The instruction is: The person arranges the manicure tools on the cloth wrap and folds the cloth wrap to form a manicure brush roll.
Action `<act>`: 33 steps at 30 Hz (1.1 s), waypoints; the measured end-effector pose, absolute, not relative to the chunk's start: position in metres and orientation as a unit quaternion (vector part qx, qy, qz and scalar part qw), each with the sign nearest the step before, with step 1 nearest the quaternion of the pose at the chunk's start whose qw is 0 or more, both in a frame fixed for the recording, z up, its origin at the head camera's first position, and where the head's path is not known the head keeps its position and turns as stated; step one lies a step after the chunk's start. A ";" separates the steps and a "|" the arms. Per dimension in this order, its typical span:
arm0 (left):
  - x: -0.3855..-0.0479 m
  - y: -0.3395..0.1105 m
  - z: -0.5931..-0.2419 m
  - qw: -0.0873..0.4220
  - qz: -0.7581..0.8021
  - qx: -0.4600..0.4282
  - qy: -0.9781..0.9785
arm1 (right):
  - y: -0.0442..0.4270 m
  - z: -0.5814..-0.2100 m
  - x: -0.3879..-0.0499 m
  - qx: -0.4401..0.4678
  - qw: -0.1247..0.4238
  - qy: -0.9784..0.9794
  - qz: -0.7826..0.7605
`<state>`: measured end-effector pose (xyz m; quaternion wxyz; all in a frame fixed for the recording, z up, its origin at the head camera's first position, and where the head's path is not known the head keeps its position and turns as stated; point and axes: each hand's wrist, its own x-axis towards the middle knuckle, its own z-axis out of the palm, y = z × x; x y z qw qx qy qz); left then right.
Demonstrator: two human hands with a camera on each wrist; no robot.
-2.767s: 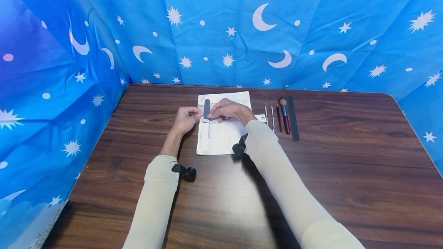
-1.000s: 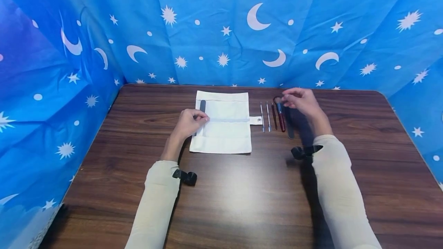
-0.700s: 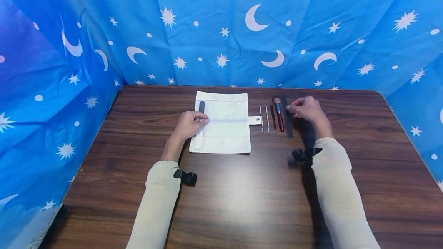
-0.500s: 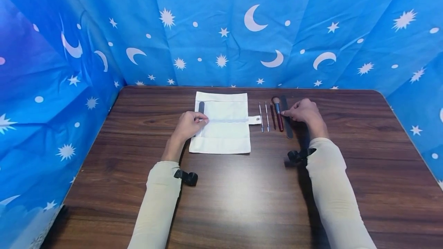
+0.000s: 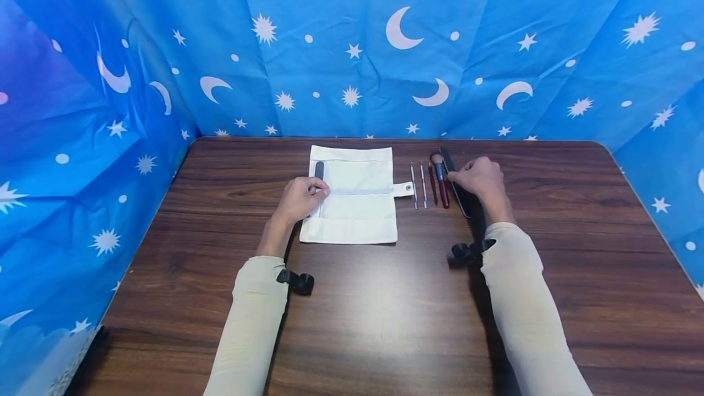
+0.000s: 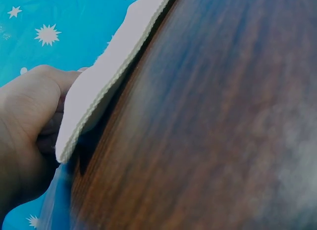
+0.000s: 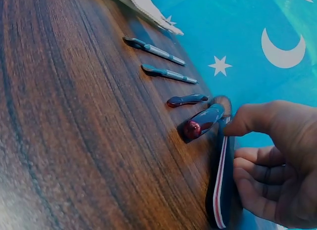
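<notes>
A white cloth tool roll lies open flat on the table, a snap tab at its right side. My left hand lies over its left edge, thumb and index finger pinching the edge of the middle pocket band. A grey nail file stands in the leftmost slot, its top end showing above that hand. On the right, my right hand pinches a second, dark nail file near its upper part. That file is turned on its edge, showing a pink and white core, close beside a makeup brush.
Left of the brush lie a short dark-red tool and two slim metal tools, one silver tool and another silver tool, in a row beside the tab. A blue star-patterned cloth hangs behind the wooden table.
My right hand has moved from the tool roll to the dark nail file, taken hold of it and tipped it on edge. The left hand has shifted onto the roll's pocket band and stayed there.
</notes>
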<state>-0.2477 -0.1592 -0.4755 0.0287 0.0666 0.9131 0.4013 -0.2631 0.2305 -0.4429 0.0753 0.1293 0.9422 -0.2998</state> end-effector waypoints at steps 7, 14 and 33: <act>-0.247 -0.160 -0.477 0.029 0.405 0.065 0.911 | 0.231 -0.444 -0.262 0.151 0.065 0.930 -0.328; -0.246 -0.159 -0.475 0.037 0.404 0.062 0.912 | 0.232 -0.447 -0.264 0.158 0.048 0.900 -0.403; -0.246 -0.158 -0.473 0.046 0.404 0.052 0.912 | 0.240 -0.435 -0.273 0.125 0.125 0.736 -0.654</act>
